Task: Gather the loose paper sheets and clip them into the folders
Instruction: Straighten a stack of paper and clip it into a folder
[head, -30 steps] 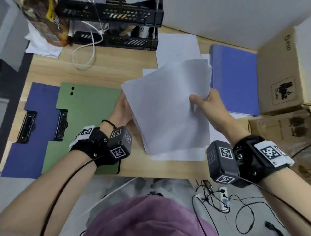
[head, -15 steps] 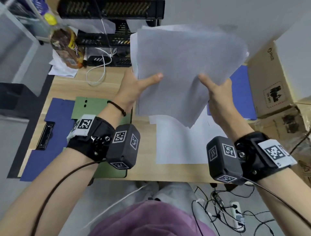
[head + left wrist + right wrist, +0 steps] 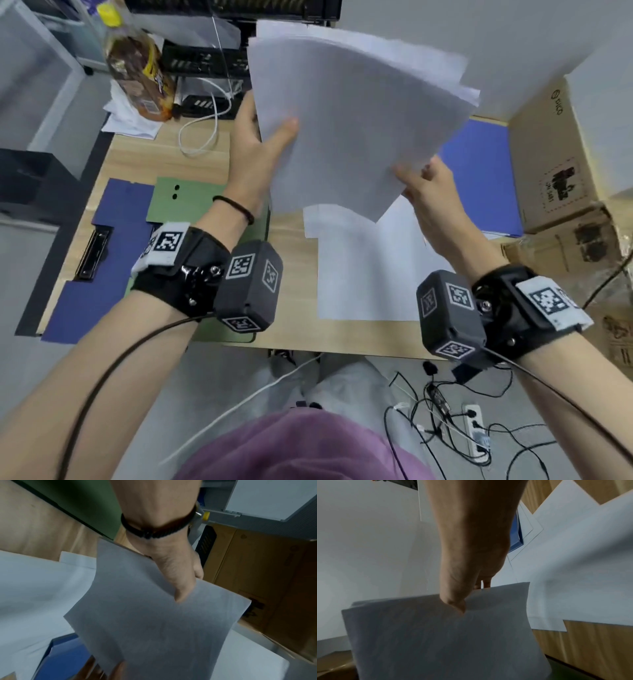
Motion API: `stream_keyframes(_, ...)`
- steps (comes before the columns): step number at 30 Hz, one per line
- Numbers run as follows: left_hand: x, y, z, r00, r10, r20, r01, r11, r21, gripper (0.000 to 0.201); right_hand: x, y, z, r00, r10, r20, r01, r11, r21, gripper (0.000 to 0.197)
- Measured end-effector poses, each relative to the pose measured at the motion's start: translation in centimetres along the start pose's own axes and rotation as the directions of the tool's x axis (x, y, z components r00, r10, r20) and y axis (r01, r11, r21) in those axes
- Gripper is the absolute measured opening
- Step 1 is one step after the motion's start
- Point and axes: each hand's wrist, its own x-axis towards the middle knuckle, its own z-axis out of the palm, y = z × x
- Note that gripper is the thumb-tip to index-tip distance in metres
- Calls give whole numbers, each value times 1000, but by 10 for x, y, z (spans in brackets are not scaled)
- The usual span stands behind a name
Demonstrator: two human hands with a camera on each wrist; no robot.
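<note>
Above the desk [image 3: 294, 329] we hold the stack of sheets [image 3: 356, 116] tilted, the left hand [image 3: 255, 150] and the right hand [image 3: 426, 186] each pinching it, thumb in front. Its far edges look fanned, so we should tap it square before sliding it under the clip [image 3: 94, 253] of the open blue folder [image 3: 82, 301]. More sheets [image 3: 363, 274] lie below.

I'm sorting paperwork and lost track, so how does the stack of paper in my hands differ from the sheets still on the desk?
The held stack is lifted off the desk, tilted and fanned at its far edge; the desk sheets lie flat. The left hand and right hand pinch the held stack; nothing touches the desk sheets. Both are plain white paper, not yet clipped in a folder.
</note>
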Motion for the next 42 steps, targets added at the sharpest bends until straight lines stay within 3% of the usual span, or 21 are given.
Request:
stream_keyframes(3,-11,-17,-10,991,-114,73,114,993,9,43,-13,25,-7,996,90,-7,-90,993,-71,31)
stream_keyframes(6,-25,-37,-12,962,-253,105,251,968,29,33,-27,58,-17,981,191,-38,-195,967,-165,27)
stream_keyframes(10,-21,-29,2,967,-215,136,207,976,72,24,-17,51,-18,976,196,-93,-210,963,-170,21)
stream_keyframes(16,6,-1,4,981,-106,163,106,994,8,30,0,21,-19,997,58,-43,-60,997,-46,22)
stream_keyframes(20,8,-35,-9,909,-355,218,330,933,144,38,-7,55,-26,964,257,73,-245,959,-144,16)
stream_keyframes(22,7,-48,-10,894,-397,209,362,914,186,39,-3,61,-28,955,281,92,-264,951,-163,20)
stream_keyframes(24,11,-41,1,918,-337,207,314,939,140,33,6,47,-27,971,235,48,-225,962,-157,27)
stream_keyframes(27,34,-6,24,972,-144,183,141,990,30,25,30,1,-27,993,111,-28,-113,989,-98,28)
stream_keyframes(31,56,19,23,978,-8,208,24,997,-75,30,40,-31,-28,1000,9,-25,-8,999,53,20)
stream_keyframes(34,41,-14,11,958,-194,212,189,981,47,29,34,17,-27,987,155,32,-153,987,-51,22)
stream_keyframes(37,18,-56,-4,898,-404,173,362,903,232,34,22,66,-26,932,359,46,-336,906,-256,19)
stream_keyframes(42,29,-34,0,899,-377,224,347,924,162,24,44,56,-24,956,291,-23,-289,933,-214,9)
